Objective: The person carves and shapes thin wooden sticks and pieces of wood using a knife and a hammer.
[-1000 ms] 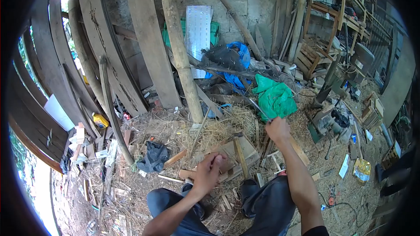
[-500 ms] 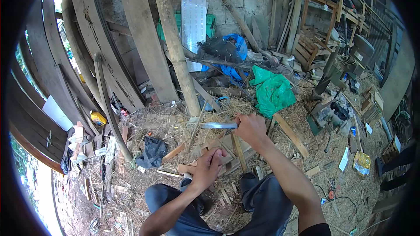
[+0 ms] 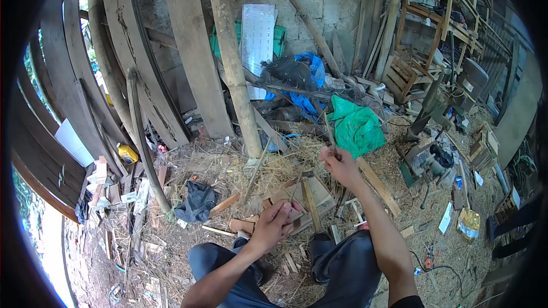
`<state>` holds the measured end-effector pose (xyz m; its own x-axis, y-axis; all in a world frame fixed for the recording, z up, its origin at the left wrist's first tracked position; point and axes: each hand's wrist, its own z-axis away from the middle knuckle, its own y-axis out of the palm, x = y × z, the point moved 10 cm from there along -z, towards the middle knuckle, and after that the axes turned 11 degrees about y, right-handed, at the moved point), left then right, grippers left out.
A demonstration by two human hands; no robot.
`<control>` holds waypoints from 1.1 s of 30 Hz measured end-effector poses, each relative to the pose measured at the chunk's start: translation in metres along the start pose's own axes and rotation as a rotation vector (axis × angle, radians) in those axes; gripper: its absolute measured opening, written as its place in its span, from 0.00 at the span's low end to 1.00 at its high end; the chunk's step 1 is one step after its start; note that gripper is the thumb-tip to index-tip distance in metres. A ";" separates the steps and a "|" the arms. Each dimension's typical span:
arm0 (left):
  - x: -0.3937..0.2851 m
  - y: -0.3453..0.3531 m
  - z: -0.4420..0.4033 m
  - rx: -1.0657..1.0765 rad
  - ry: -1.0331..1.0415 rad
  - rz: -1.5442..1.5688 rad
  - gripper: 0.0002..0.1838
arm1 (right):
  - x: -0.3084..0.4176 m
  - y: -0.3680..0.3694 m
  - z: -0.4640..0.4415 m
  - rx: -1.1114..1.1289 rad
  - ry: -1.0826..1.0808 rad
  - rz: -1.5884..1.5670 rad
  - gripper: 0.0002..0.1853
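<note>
My right hand (image 3: 341, 169) is closed around the handle of a knife (image 3: 329, 129). Its blade points up and away, seen nearly edge-on in front of the green plastic bag (image 3: 358, 128). Lower and to the left, my left hand (image 3: 273, 225) pinches a thin wooden stick (image 3: 293, 194) whose tip rises above the fingers. The blade is apart from the stick. Beneath and between the hands lie flat wooden boards (image 3: 321, 195) and a hammer-like tool with a wooden handle (image 3: 311, 205).
Straw and wood scraps cover the ground. A black plastic bag (image 3: 197, 201) lies left, and a yellow bottle (image 3: 127, 153) stands farther left. A wooden pole (image 3: 233, 74) rises ahead. At right are a plank (image 3: 379, 187), a metal machine (image 3: 425, 162) and a dark cable (image 3: 456, 274).
My right hand has shifted slightly right, and the knife has swung from pointing left to pointing up and away. My left hand stays nearly in place with the stick.
</note>
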<state>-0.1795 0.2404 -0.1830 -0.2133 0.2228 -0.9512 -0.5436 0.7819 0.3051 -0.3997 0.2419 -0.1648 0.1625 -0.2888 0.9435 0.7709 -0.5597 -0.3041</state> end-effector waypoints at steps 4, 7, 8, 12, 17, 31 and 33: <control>0.007 -0.010 -0.005 -0.017 -0.021 -0.014 0.17 | 0.048 0.046 0.039 0.370 -0.052 -0.295 0.12; 0.023 -0.013 -0.005 -0.011 -0.108 0.070 0.17 | 0.046 0.055 0.039 0.387 -0.122 -0.271 0.12; 0.027 -0.024 -0.014 -0.001 0.008 -0.119 0.16 | 0.045 0.057 0.040 0.394 -0.117 -0.272 0.12; -0.022 -0.028 -0.021 -0.078 0.358 -0.632 0.12 | 0.049 0.070 0.048 0.374 -0.172 -0.107 0.12; -0.017 -0.055 -0.030 -0.241 0.302 -0.332 0.10 | 0.054 0.076 0.054 0.334 -0.248 -0.174 0.12; -0.058 -0.108 -0.011 -0.480 0.420 -0.164 0.07 | 0.061 0.058 0.055 0.092 -0.521 0.369 0.09; -0.055 -0.104 -0.013 -0.334 0.364 -0.237 0.07 | 0.064 0.051 0.055 0.022 -0.604 0.394 0.09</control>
<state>-0.1220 0.1387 -0.1624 -0.2883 -0.1993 -0.9366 -0.8266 0.5456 0.1384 -0.3161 0.2378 -0.1121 0.7380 0.0174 0.6746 0.5961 -0.4851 -0.6397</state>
